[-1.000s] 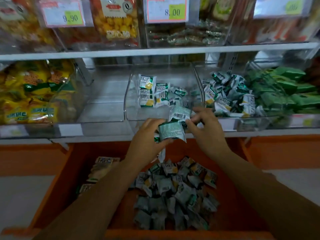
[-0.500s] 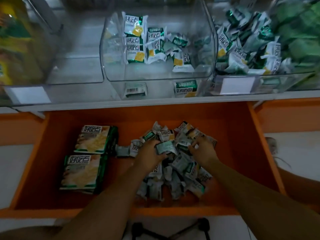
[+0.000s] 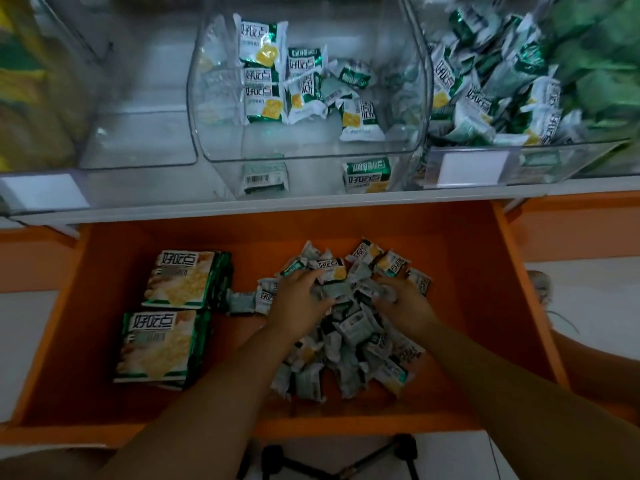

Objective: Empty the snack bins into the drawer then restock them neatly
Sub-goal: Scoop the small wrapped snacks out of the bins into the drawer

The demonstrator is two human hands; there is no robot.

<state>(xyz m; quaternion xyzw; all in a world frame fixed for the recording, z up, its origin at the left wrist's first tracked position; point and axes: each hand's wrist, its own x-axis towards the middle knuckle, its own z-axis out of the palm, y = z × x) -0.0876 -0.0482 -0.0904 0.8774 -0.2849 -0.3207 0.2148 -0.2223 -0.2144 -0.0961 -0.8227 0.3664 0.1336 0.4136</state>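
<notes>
Gathering loose snack packets from the drawer pile, likely for restocking.
Both forearms reach in over the near edge. The left hand (image 3: 298, 299) is curled round a few snack packets (image 3: 349, 344) at the pile's far side, and the right hand (image 3: 403, 303) beside it has its fingers dug in and curled on more, probably scooping a handful. The pile sits mid-right in the orange drawer (image 3: 478, 323). Flat packs (image 3: 162, 344) lie stacked at left, out of the way. Farther off, on the shelf (image 3: 311, 209), the clear middle bin (image 3: 214, 133) holds a short tidy row plus some loose packets, so it looks partly restocked. The right bin (image 3: 561, 161) is full and jumbled.
</notes>
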